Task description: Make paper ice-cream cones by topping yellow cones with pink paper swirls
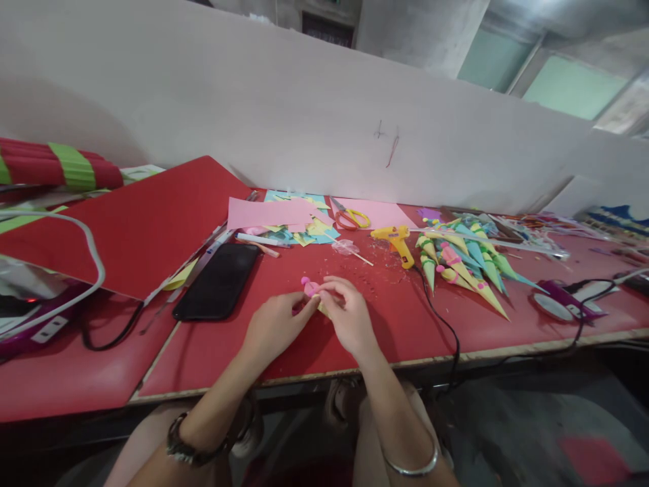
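Above the red table's front part, my left hand and my right hand meet around a small pink and pale yellow paper piece. A round pink ball sits at its upper left end. The thumb and fingers of each hand pinch it, and they hide much of its yellow part. Beyond my hands lies a lollipop-like stick with a clear pink wrap. To the right rests a yellow glue gun, its black cord running off the table's front edge.
Yellow, green and blue paper cones are piled right of the glue gun. A black phone lies to the left. Scissors, pink sheets and paper scraps lie at the back. A large red board leans at left; a purple device sits far right.
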Tool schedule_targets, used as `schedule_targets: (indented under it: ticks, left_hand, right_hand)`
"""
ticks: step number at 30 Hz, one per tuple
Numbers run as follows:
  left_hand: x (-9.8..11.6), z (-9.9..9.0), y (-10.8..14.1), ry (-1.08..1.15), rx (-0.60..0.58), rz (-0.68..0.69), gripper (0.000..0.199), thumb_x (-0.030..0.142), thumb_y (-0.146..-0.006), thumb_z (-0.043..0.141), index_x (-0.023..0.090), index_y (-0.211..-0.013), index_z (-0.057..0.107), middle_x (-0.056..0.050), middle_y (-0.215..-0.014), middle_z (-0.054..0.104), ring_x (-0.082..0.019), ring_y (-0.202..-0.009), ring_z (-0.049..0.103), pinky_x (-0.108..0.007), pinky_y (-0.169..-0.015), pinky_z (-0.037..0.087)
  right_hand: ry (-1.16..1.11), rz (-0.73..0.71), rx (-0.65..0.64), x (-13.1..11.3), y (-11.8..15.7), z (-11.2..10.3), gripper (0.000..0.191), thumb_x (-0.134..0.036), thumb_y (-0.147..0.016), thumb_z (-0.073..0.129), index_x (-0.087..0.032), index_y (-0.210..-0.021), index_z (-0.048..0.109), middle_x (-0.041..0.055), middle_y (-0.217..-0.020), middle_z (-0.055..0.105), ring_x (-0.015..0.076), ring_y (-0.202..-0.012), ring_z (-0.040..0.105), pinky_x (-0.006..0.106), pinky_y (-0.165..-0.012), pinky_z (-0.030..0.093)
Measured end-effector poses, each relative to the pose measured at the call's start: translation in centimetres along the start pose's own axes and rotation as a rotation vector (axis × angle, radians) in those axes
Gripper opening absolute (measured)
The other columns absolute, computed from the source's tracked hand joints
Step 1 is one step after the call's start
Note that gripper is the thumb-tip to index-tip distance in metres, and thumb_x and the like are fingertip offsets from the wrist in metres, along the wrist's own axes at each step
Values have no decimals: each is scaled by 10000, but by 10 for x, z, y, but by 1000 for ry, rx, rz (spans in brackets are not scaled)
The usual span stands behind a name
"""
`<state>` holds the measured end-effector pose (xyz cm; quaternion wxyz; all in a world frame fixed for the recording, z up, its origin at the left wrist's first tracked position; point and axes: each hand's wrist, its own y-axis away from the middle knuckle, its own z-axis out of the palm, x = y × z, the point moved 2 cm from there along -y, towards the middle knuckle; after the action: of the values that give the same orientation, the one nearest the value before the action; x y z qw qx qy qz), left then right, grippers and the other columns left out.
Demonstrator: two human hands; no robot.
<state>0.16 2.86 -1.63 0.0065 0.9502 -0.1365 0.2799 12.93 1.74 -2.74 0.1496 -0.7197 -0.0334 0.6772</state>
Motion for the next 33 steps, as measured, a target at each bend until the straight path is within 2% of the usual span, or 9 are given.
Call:
schedule_targets:
  ticks: [4,9,12,15,18,22,27,30,33]
  left_hand:
    - [4,1,4,-263,-1,-111,510,508,-836,280,200,-731,672,-117,-747,693,-256,-693,633,-241,-485,267]
    - [4,-1,5,-249,101,-85,458,535,-824,312,208,-826,633,-88,-740,682,-237,-671,623,-239,-473,243]
    - [2,-1,3,-95,163,-40,376,498,-818,361,200,-857,588,-64,-786,663,-208,-694,606,-238,-513,313]
    - [0,0,1,202,213,4,324,478,-771,444,181,-870,529,-55,-855,637,-190,-746,591,-251,-591,396]
    - [0,1,-1,467,249,19,301,456,-715,526,183,-831,474,-28,-840,599,-169,-758,584,-247,-619,431]
    - [5,2,-1,701,208,42,242,381,-701,555,198,-783,419,16,-756,555,-137,-739,569,-214,-611,421]
    - [11,-1,2,853,123,36,222,349,-683,540,209,-787,402,34,-723,543,-112,-683,533,-198,-594,409]
    - [12,-2,3,838,131,38,191,347,-687,524,209,-751,409,34,-728,522,-108,-684,513,-196,-604,406]
    - [11,-1,3,811,157,39,182,342,-690,523,206,-736,411,30,-758,502,-107,-726,506,-195,-648,408]
  right_hand:
    - [24,-26,-64,2,0,4,130,-193,-751,512,-205,-733,641,45,-906,610,173,-901,568,306,-805,448]
    - [-58,0,-1,1,0,2,126,-228,-762,512,-201,-786,633,39,-888,625,171,-874,574,307,-812,446]
    - [-210,44,42,0,0,1,136,-276,-768,523,-197,-808,625,31,-862,635,163,-862,577,310,-823,448]
    - [-391,102,73,-1,0,1,142,-319,-749,553,-195,-782,614,20,-826,627,153,-825,577,315,-804,465]
    - [-541,154,90,-2,0,1,127,-327,-722,583,-206,-749,607,4,-798,614,144,-803,574,313,-774,485]
    - [-605,181,122,-4,0,1,101,-303,-701,606,-211,-742,612,-4,-797,611,143,-807,577,304,-755,493]
    - [-678,204,143,-8,1,1,93,-291,-681,634,-212,-730,627,-13,-786,606,127,-778,569,276,-730,490]
    - [-671,199,173,-6,1,-1,112,-300,-672,646,-209,-737,634,-13,-784,610,124,-771,562,274,-739,477]
    - [-589,193,259,-2,0,-4,135,-299,-660,662,-206,-757,646,-18,-750,612,109,-705,544,258,-715,459]
